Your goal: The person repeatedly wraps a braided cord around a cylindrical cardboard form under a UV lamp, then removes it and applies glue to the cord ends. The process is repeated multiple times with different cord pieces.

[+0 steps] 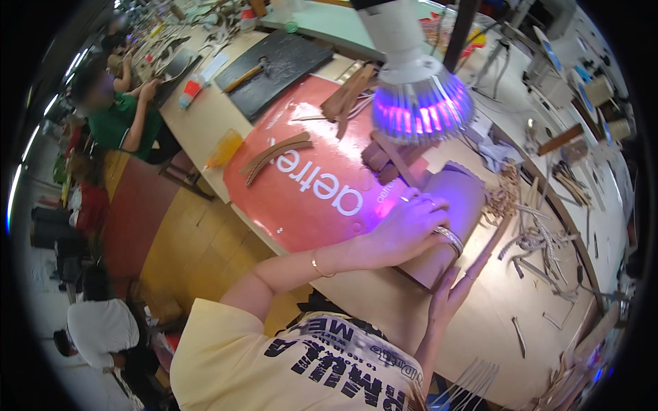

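My left hand [409, 229] bends over a brown curved sheet [458, 195], perhaps leather. Its fingers are closed on a pale braided strip [449, 239] that loops against the sheet. Under the sheet's near end my right hand [452, 296] has thumb and fingers stretched apart, near or touching its edge. A thin brown strip [495, 240] lies in line with those fingertips; whether they touch it I cannot tell. Purple light from a lamp [423, 103] falls on the sheet and my left hand.
A red printed mat [301, 205] carries brown strips [277, 156] and folded brown pieces [348, 99]. Behind it, a hammer [248, 74] rests on a black board [274, 61]. Braided scraps [541, 246] litter the right side. A co-worker in green [130, 116] sits at far left.
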A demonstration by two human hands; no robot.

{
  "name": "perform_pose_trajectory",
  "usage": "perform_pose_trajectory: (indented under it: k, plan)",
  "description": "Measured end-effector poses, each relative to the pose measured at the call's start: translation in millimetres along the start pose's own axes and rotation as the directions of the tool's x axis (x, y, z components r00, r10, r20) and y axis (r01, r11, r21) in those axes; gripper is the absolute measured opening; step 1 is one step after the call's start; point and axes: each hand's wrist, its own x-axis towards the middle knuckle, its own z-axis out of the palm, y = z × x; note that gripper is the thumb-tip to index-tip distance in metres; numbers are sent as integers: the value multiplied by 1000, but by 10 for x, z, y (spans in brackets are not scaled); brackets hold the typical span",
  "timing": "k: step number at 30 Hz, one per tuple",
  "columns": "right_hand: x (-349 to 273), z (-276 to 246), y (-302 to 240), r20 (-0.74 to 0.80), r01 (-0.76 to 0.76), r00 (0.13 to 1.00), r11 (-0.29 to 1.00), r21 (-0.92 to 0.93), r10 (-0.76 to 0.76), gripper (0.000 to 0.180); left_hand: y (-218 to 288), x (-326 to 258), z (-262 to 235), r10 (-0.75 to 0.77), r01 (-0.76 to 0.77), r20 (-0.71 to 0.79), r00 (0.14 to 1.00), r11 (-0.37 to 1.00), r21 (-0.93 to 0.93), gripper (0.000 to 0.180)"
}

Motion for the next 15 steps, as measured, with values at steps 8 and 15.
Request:
perform_pose_trajectory:
  k: [8,15]
  plan:
    - [-17,-965,31,-262,-208,949,972,-107,175,42,-553,-590,-88,-457,398,-78,886,836,-378,19]
    - [-294,-1675,384,-410,-441,841,886,-141,353,36,-1624,-1490,-958,-607,676,-377,700,733,74,38]
